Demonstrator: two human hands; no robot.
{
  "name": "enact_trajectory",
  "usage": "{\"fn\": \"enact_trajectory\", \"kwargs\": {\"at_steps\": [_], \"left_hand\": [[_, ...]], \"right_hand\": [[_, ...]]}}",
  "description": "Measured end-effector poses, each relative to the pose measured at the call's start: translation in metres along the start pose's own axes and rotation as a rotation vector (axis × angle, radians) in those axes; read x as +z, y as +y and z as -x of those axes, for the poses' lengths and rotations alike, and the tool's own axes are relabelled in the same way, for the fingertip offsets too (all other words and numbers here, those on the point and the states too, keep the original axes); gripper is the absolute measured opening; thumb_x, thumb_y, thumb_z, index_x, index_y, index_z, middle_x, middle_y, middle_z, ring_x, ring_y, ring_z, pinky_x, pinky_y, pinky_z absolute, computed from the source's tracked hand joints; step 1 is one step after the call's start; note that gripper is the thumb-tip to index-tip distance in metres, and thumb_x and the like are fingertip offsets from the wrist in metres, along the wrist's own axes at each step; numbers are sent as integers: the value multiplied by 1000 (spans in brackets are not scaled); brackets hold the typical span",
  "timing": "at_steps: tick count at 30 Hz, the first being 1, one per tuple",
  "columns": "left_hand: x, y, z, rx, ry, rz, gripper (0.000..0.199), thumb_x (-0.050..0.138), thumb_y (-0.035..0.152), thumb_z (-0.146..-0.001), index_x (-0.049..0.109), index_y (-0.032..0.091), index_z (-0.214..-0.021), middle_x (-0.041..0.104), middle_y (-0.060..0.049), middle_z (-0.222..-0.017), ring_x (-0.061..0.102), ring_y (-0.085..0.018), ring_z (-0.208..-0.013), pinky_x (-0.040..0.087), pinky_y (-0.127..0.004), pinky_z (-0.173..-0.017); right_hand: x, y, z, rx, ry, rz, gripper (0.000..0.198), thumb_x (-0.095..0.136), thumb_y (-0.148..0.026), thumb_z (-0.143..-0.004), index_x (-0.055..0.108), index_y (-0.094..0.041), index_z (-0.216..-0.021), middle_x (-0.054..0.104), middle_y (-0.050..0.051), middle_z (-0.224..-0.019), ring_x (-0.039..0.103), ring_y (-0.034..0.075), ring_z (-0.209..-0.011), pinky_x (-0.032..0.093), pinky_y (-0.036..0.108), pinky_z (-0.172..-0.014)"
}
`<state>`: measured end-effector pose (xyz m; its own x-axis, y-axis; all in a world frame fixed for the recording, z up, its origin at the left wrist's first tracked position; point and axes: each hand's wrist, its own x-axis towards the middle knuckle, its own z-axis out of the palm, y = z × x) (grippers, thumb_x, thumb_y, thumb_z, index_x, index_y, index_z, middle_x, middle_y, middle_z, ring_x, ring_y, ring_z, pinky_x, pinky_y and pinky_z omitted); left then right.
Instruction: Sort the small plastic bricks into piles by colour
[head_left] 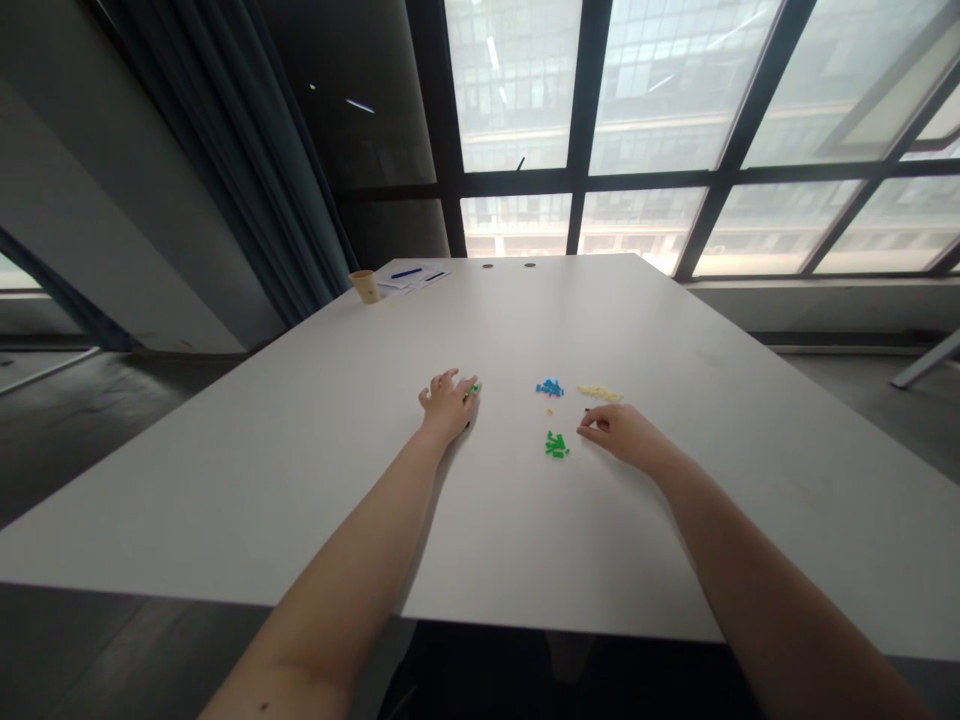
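Note:
My left hand (447, 408) rests low over the white table (322, 470). Its thumb and index finger are around a small green block (471, 391), while the other fingers spread outward. To the right, my right hand (616, 434) has thumb and fingertips drawn together; whatever may be between them is too small to make out. Just left of those fingertips lies a loose pile of green blocks (556, 446). Farther back sit a pile of blue blocks (551, 388) and a spread of pale yellow blocks (600, 393). A single yellow block (550, 411) lies between the blue and green piles.
At the table's far left stand a tan paper cup (366, 287) and papers (409, 281) with a blue pen (406, 273) on them. Two dark round discs (529, 265) are at the far edge. Beyond are a dark curtain (247, 150) and large windows (517, 90).

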<state>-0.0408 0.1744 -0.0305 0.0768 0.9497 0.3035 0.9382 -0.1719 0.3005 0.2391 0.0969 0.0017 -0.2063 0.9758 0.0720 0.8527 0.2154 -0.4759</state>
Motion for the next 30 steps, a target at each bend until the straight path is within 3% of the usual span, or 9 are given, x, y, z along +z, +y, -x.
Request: {"fn": "enact_trajectory", "kwargs": {"at_steps": [4, 14, 23, 26, 30], "left_hand": [[4, 1, 2, 20, -57, -77, 31, 40, 33, -83, 59, 32, -107, 38, -8, -133, 27, -30, -122, 17, -58, -95], [3, 2, -2, 37, -13, -15, 18, 49, 21, -76, 66, 26, -77, 59, -4, -107, 41, -25, -105, 22, -47, -90], [-6, 11, 0, 49, -5, 63, 21, 42, 16, -79, 62, 22, -83, 64, -7, -93, 48, -24, -97, 28, -41, -84], [-11, 12, 0, 48, -9, 141, 19, 42, 17, -79, 61, 21, -82, 63, -7, -90, 51, -23, -93, 32, -37, -83], [-19, 26, 9, 115, -34, 460, 13, 48, 20, -76, 60, 21, -81, 61, -4, -84, 53, -17, -81, 38, -30, -79]], "right_hand": [[-2, 0, 1, 11, 32, -14, 25, 50, -37, -73, 68, -19, -72, 56, 2, -58, 45, 11, -52, 33, 23, -51], [-6, -3, 2, 17, 31, -21, 27, 49, -39, -73, 67, -19, -69, 57, 2, -60, 46, 12, -53, 32, 23, -50], [-6, -1, 2, 9, 59, -25, 26, 49, -38, -74, 66, -19, -69, 59, 3, -63, 48, 12, -56, 34, 24, -52], [-6, 0, 2, 18, 50, -28, 26, 49, -39, -74, 65, -19, -68, 59, 3, -63, 48, 12, -56, 34, 24, -53], [-6, -3, 2, 14, 32, -35, 26, 48, -39, -75, 65, -19, -69, 56, 1, -60, 45, 11, -53, 32, 24, -51]]}}
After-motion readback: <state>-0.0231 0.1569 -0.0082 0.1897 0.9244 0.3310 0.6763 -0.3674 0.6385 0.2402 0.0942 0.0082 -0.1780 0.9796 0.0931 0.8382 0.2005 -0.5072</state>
